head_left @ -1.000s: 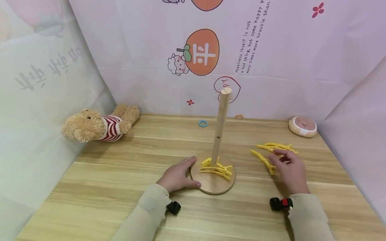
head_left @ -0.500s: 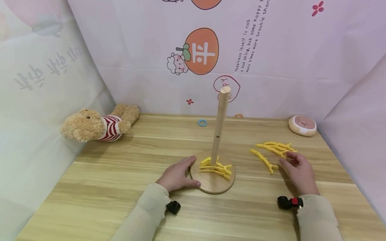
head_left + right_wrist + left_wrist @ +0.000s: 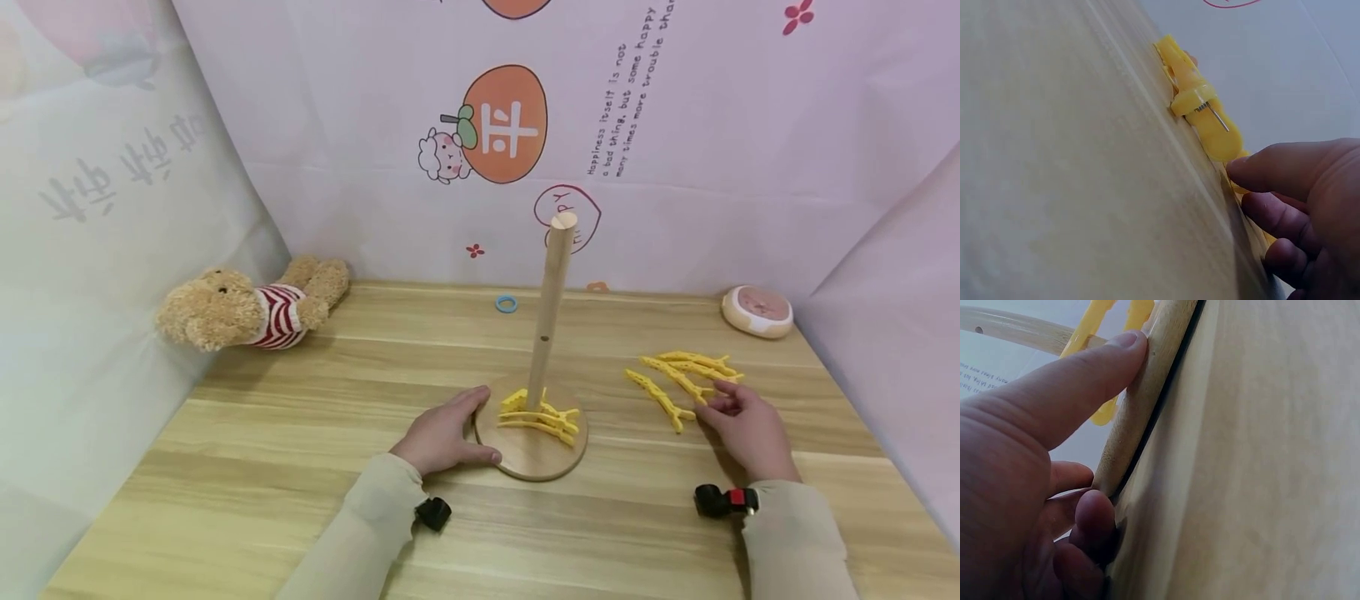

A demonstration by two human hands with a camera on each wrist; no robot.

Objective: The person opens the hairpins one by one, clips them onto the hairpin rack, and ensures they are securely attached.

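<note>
My left hand (image 3: 447, 433) grips the left rim of the round base of a wooden stand (image 3: 522, 465), thumb in front and fingers behind. The stand's pole (image 3: 551, 308) rises upright. Yellow alligator hair clips (image 3: 536, 421) lie on the base around the pole's foot. To the right, my right hand (image 3: 752, 429) pinches the forked end of one yellow hair clip (image 3: 677, 379) between thumb and fingers, low over the table. Another clip (image 3: 656, 396) lies left of it, and more clips (image 3: 697, 360) lie behind. In the right wrist view, a clip (image 3: 1200, 106) shows its metal spring near the thumb.
A blue ring (image 3: 506, 304) lies behind the stand near the back curtain. A teddy bear (image 3: 255, 308) in a striped top lies at the back left. A round pink-and-white device (image 3: 757, 312) sits at the back right corner of the table (image 3: 300, 467).
My right hand has moved right, away from the nearest clip, to another clip's end. That clip has swung toward me, apart from the ones behind. The left hand stays on the base.
</note>
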